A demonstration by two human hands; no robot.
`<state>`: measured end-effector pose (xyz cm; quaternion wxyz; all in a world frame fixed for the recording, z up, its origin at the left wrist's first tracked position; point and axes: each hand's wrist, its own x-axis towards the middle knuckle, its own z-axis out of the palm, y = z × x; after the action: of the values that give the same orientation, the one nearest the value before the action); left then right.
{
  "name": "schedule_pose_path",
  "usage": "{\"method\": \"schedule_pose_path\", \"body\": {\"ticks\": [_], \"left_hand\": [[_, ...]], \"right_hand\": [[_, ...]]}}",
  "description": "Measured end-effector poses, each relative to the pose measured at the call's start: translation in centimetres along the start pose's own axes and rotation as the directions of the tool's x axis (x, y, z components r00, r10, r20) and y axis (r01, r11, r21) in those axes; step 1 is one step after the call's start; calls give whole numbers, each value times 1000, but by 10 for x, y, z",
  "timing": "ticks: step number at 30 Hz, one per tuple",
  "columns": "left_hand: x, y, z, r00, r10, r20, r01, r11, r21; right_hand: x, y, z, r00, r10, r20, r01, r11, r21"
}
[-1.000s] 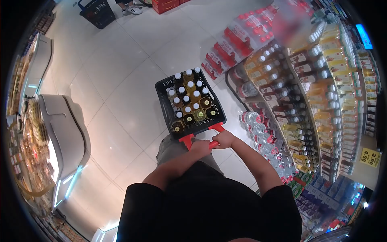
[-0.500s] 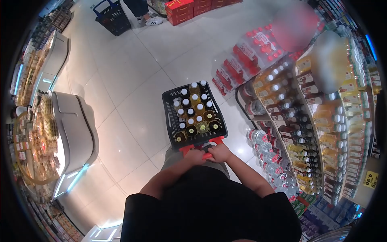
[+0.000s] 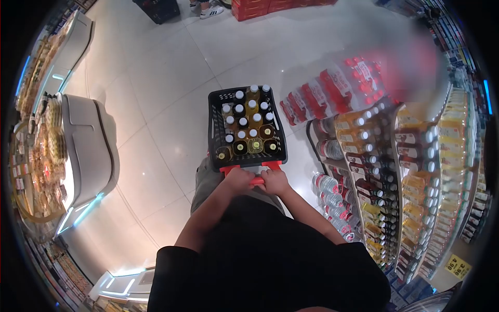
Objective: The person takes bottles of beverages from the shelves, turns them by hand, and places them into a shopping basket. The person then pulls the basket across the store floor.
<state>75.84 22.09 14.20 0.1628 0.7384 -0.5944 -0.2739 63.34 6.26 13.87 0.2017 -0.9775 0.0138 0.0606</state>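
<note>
A black shopping basket [image 3: 214, 117] with slotted sides stands in front of my body. Several bottles [image 3: 252, 104] fill it upright, most with white caps and some in the near rows with yellowish tops. Its red handle [image 3: 257, 181] comes back toward me. My left hand [image 3: 240, 180] is closed around the left part of the handle. On the right part, my right hand [image 3: 274, 182] is wrapped round it too. The two hands are close together, with a short bit of red handle showing between them.
Shelves of bottled drinks [image 3: 416, 182] run along the right, with large water bottles [image 3: 332, 197] low down. Shrink-wrapped red packs [image 3: 322, 93] stand on the floor ahead right. A grey display counter [image 3: 86, 140] is on the left. Another basket [image 3: 158, 10] and a person's shoe [image 3: 211, 12] are ahead.
My hands and the basket have shifted slightly up and left in view. The other basket, the shoe and the red boxes have moved toward the top edge. Both hands still grip the handle.
</note>
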Motion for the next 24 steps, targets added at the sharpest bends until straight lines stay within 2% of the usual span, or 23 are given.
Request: {"method": "schedule_pose_path", "body": {"ticks": [5, 12, 18, 21, 23, 24], "left_hand": [[30, -84, -46, 993, 118, -25, -117, 993, 34], [76, -185, -112, 972, 205, 114, -216, 972, 92], [135, -251, -173, 950, 305, 67, -310, 947, 84], [177, -271, -199, 934, 319, 159, -336, 937, 92], [202, -274, -221, 942, 216, 258, -250, 962, 109], [215, -282, -226, 942, 247, 229, -282, 950, 133]], "right_hand": [[86, 2, -4, 989, 115, 89, -114, 993, -17], [195, 2, -13, 975, 223, -14, -223, 975, 7], [280, 27, -34, 940, 337, -50, -338, 941, 1], [312, 53, -49, 935, 349, -61, -347, 937, 30], [331, 72, -58, 932, 360, -52, -359, 933, 18], [341, 80, -66, 932, 354, -84, -354, 935, 12]]}}
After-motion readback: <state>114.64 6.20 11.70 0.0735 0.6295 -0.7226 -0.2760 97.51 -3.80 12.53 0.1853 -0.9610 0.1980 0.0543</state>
